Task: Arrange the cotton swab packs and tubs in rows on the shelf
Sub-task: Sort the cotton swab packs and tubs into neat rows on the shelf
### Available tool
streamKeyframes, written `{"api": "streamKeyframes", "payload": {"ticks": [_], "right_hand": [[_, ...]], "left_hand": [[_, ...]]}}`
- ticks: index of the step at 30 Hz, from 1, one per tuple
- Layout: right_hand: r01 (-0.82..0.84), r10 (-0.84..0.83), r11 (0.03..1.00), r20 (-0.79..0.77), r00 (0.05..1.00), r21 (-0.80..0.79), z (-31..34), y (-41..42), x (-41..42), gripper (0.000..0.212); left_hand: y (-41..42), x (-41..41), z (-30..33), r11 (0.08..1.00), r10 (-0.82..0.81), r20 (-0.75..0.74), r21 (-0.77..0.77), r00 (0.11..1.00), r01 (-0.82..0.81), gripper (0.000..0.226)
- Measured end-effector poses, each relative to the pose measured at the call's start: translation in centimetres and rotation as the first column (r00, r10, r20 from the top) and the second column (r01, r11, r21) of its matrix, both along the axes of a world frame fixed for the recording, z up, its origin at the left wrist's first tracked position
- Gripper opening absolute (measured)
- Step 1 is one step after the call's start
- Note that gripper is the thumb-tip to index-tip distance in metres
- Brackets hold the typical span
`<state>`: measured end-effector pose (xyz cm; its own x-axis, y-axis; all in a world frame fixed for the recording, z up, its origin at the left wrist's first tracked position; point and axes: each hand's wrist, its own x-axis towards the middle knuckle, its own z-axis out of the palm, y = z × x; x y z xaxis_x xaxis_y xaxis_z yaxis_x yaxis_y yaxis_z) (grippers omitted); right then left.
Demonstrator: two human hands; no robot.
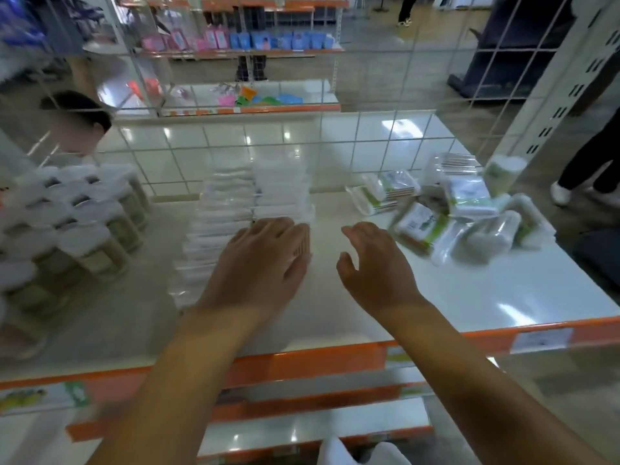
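A white wire grid panel (335, 135) is standing across the middle of the frame. Beyond it, a far shelf unit (248, 109) with orange edging is showing pink packets (181, 41) and blue packets (285, 40) at upper centre, and bright plastic items (258, 97) lower down. A dark-haired head (75, 110) is showing at left. Dark-trousered legs with a white shoe (561, 193) are standing at right. A dark bin-like object (510, 52) is sitting at upper right, blurred.

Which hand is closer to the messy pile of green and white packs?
Right. The right hand hovers open just beside the loose pile of green-and-white plastic swab packs; the left hand rests farther away on the rows of clear packs.
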<state>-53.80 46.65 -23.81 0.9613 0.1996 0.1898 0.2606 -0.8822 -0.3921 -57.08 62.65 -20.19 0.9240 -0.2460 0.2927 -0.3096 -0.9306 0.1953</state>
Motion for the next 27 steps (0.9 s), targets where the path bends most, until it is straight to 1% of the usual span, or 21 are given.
{"api": "streamKeyframes", "payload": {"ticks": [2,6,8,12,15,17,20,21,22,24,26,27], "right_hand": [[0.031,-0.031,0.999,-0.021,0.999,-0.024,-0.5,-2.4,0.3,0.041],[0.076,-0.078,0.997,-0.04,0.996,-0.031,-1.3,-6.9,0.9,0.041],[0.092,-0.093,0.996,-0.054,0.994,-0.013,-1.6,-8.8,1.1,0.044],[0.155,-0.154,0.987,-0.022,0.988,0.038,-1.8,-12.1,1.6,0.038],[0.128,-0.129,0.989,0.013,0.992,0.076,-1.8,-13.9,3.1,0.036],[0.083,-0.087,0.99,0.026,0.996,0.111,-1.5,-14.4,4.3,0.038],[-0.012,0.008,0.994,0.034,0.999,0.104,-0.8,-14.4,6.6,0.042],[-0.057,0.055,0.996,0.032,0.998,0.072,-0.6,-14.3,7.5,0.043],[-0.101,0.101,0.995,0.009,0.995,0.006,-0.4,-14.1,8.4,0.044],[-0.174,0.157,0.97,-0.11,0.981,-0.17,0.0,-13.5,9.9,0.045],[-0.206,0.128,0.929,-0.257,0.958,-0.307,0.1,-13.1,10.8,0.05],[-0.212,0.104,0.917,-0.311,0.945,-0.339,0.1,-12.9,11.2,0.054]], "left_hand": [[-2.0,0.5,-0.3,0.999,-0.016,0.006,-0.037,1.0,0.016,0.035],[-5.6,1.8,-1.0,0.997,-0.056,0.019,-0.046,0.998,0.057,0.045],[-7.5,2.2,-1.3,0.996,-0.073,0.026,-0.055,0.997,0.074,0.045],[-11.5,3.0,-2.5,0.993,-0.109,0.03,-0.047,0.994,0.11,0.043],[-13.6,4.3,-3.6,0.992,-0.123,-0.028,-0.043,0.992,0.121,0.043],[-14.7,5.2,-4.5,0.994,-0.106,-0.081,-0.018,0.991,0.105,0.037],[-15.9,6.6,-5.9,0.995,-0.099,-0.105,-0.02,0.99,0.097,0.028],[-16.1,7.1,-6.3,0.995,-0.098,-0.108,-0.005,0.989,0.098,0.029],[-16.3,7.5,-6.5,0.995,-0.091,-0.11,0.031,0.99,0.095,0.031],[-16.6,8.3,-6.6,0.99,-0.06,-0.106,0.122,0.993,0.073,0.035],[-16.8,8.9,-6.5,0.98,-0.025,-0.1,0.192,0.995,0.044,0.035],[-16.9,9.1,-6.4,0.977,-0.015,-0.104,0.212,0.994,0.037,0.034]]}}
